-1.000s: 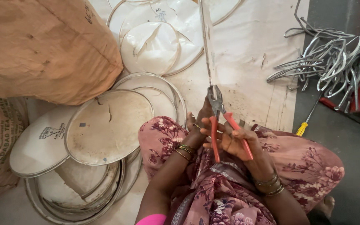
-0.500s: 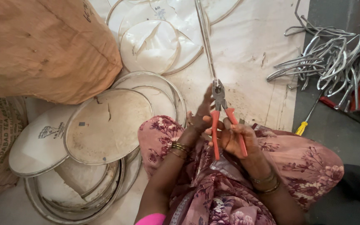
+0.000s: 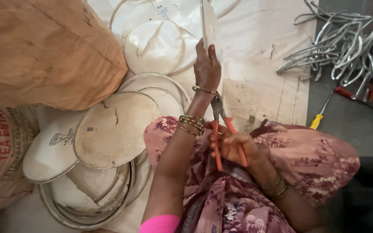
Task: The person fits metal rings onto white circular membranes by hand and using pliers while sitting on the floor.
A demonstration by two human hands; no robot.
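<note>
My left hand (image 3: 206, 64) reaches forward and grips a round white disc with a metal rim (image 3: 210, 23), held upright on its edge so I see it edge-on. My right hand (image 3: 234, 146) is closed around the orange handles of a pair of pliers (image 3: 218, 123), whose metal jaws point up at the disc's lower rim. Both wrists wear bangles, and my floral-clothed lap (image 3: 290, 164) lies beneath them.
A stack of round metal-rimmed discs (image 3: 109, 138) lies to the left, more discs (image 3: 152, 43) at the top. A big brown sack (image 3: 39, 47) and a printed sack (image 3: 1, 151) fill the left. Bent metal strips (image 3: 346, 43) and a yellow-handled screwdriver (image 3: 322, 112) lie on the right.
My left hand has moved up from beside the pliers to grasp the upright disc higher on its edge. The pliers stay at the lower rim in my right hand.
</note>
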